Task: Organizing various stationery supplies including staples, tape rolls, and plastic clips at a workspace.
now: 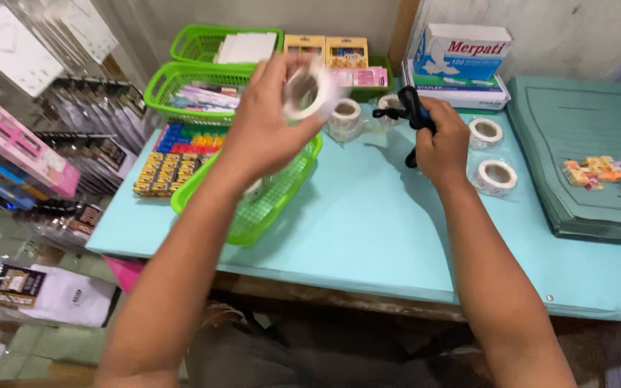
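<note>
tape roll [309, 92] lifted above the table's far edge, blurred | left hand [267, 122] fingers curled round it | right hand [441, 144] fisted on black scissors [410, 115] | step: likely readying a cut | next: needs steady roll, blades aligned | green basket [267, 205] beneath

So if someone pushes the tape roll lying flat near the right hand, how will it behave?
The tape roll lies flat on its side, so it would probably slide across the smooth turquoise table, not roll. It looks small and hollow, likely light. Its clear wrapping may feel slippery.
</note>
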